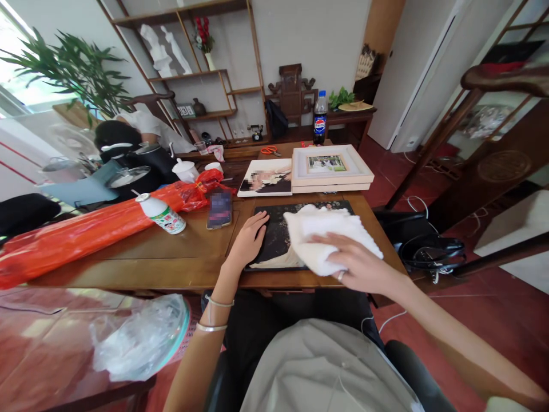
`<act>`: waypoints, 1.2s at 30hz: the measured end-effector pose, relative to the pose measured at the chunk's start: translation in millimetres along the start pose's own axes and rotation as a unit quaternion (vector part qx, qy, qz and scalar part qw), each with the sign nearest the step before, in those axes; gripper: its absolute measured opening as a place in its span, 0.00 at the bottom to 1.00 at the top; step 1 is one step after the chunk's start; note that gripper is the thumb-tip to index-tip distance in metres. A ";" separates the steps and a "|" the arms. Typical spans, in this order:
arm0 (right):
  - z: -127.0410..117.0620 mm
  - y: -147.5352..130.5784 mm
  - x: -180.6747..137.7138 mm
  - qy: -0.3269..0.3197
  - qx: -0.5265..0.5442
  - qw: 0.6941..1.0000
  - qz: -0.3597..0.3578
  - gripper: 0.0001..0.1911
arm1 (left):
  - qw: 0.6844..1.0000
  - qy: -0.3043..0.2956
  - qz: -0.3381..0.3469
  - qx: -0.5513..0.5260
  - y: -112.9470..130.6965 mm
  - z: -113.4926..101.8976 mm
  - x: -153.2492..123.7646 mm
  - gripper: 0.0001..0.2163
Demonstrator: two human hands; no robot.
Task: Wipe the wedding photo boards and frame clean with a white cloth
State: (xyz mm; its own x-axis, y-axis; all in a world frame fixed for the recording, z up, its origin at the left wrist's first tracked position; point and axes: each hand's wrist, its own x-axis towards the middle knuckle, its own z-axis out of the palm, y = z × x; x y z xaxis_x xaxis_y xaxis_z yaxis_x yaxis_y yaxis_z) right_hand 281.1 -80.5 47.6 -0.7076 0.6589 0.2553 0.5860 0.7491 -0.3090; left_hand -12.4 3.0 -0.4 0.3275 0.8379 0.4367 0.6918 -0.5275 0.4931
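Note:
A dark framed picture [274,243] lies flat on the wooden table [171,263] in front of me. My left hand [249,237] rests flat on its left edge, fingers stretched out. My right hand [355,263], a ring on one finger, presses a folded white cloth [326,232] onto the picture's right half, fingers spread over the cloth. Beyond the picture lie an unframed photo print [268,177] and a stack of white picture frames [330,169].
A phone [220,209], a small white bottle [163,214] on its side and a long orange plastic bag [86,229] lie at left. Orange scissors [270,150] and a cola bottle [319,118] are at the far edge. Black bag [429,246] right; another person [128,131] sits back left.

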 end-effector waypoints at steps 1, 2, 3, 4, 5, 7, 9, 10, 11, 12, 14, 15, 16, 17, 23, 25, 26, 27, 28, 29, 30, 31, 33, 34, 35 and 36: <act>-5.0 9.3 -4.9 0.005 -0.017 0.999 0.033 0.13 | 1.000 0.001 -0.001 -0.001 0.5 0.2 0.1 0.17; -9.2 18.4 -7.8 0.011 -0.036 0.997 0.068 0.12 | 1.000 0.002 0.000 -0.001 0.9 0.4 0.2 0.17; -12.2 27.0 -8.4 0.016 -0.054 0.993 0.102 0.11 | 1.000 0.003 0.001 0.000 1.1 0.6 0.3 0.17; -14.1 34.7 -6.5 0.021 -0.071 0.988 0.134 0.11 | 1.000 0.004 0.002 0.001 1.1 0.7 0.4 0.17; -14.6 41.0 -1.9 0.025 -0.084 0.984 0.157 0.11 | 1.000 0.005 0.003 0.003 1.0 0.8 0.5 0.17; -11.8 47.8 13.8 0.027 -0.104 0.979 0.175 0.14 | 1.000 0.004 0.006 0.004 0.6 1.0 0.7 0.17; -4.3 44.7 34.5 0.032 -0.118 0.977 0.172 0.17 | 1.000 0.002 0.009 0.005 0.2 1.1 0.7 0.17; 0.8 39.3 44.8 0.037 -0.123 0.977 0.171 0.19 | 1.000 0.002 0.009 0.006 0.2 1.1 0.7 0.17; 6.4 31.6 53.9 0.040 -0.124 0.977 0.168 0.20 | 1.000 0.002 0.009 0.006 0.3 0.9 0.6 0.17; 12.2 22.1 61.1 0.041 -0.120 0.979 0.161 0.21 | 1.000 0.002 0.008 0.006 0.4 0.7 0.6 0.17; 22.8 -0.1 67.9 0.027 -0.093 0.988 0.121 0.23 | 1.000 0.003 0.005 0.004 0.4 0.1 0.5 0.17; 26.9 -11.5 67.2 0.012 -0.073 0.993 0.087 0.22 | 1.000 0.002 0.005 0.003 0.2 -0.2 0.4 0.17; 29.7 -21.9 63.8 -0.004 -0.050 0.998 0.048 0.22 | 1.000 -0.002 0.005 0.000 -0.2 -0.6 0.3 0.17; 31.1 -30.7 58.2 -0.019 -0.028 0.999 0.010 0.21 | 1.000 -0.006 0.007 -0.002 -0.8 -0.8 0.1 0.17; 10.5 -30.9 7.3 -0.036 0.036 0.998 -0.040 0.20 | 1.000 -0.006 0.007 -0.009 -1.7 -0.6 -0.5 0.18; -1.0 -12.0 -6.6 -0.021 0.017 1.000 0.009 0.18 | 1.000 -0.001 0.003 -0.006 -0.2 -0.2 -0.2 0.18; -5.9 -0.5 -11.7 -0.008 0.001 0.999 0.035 0.17 | 1.000 0.001 0.002 -0.004 0.4 0.0 0.0 0.17; -10.0 11.6 -15.1 0.008 -0.016 0.998 0.061 0.16 | 1.000 0.002 0.002 -0.004 0.9 0.2 0.1 0.17; -12.9 23.6 -16.6 0.025 -0.033 0.995 0.086 0.14 | 1.000 0.003 0.004 -0.004 1.0 0.4 0.3 0.17; -14.6 34.7 -15.9 0.041 -0.048 0.992 0.109 0.13 | 1.000 0.005 0.005 -0.004 0.9 0.8 0.4 0.17; -15.1 44.3 -12.5 0.054 -0.062 0.988 0.128 0.12 | 1.000 0.006 0.007 -0.003 0.5 1.1 0.4 0.17; -14.3 51.6 -6.6 0.060 -0.075 0.985 0.143 0.12 | 1.000 0.008 0.008 -0.002 0.0 1.5 0.4 0.17; -9.5 57.5 12.5 0.056 -0.102 0.980 0.164 0.15 | 1.000 0.011 0.012 -0.001 -1.1 2.3 0.2 0.17; -5.7 55.8 24.7 0.052 -0.115 0.977 0.171 0.17 | 1.000 0.011 0.013 -0.001 -1.5 2.6 0.1 0.17; -1.4 51.2 37.6 0.047 -0.124 0.976 0.175 0.18 | 1.000 0.012 0.012 -0.002 -1.8 2.8 -0.1 0.17; 3.3 44.1 50.3 0.043 -0.129 0.975 0.176 0.19 | 1.000 0.012 0.011 -0.002 -2.0 2.9 -0.2 0.17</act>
State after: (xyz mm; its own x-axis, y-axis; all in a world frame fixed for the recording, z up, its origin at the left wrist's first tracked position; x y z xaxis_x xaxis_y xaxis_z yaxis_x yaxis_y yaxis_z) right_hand 270.1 -14.6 43.7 -0.4155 0.8733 0.2543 0.8740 0.4607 -0.1542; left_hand -12.0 4.4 -3.7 0.3274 0.8226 0.4648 0.6819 -0.5462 0.4864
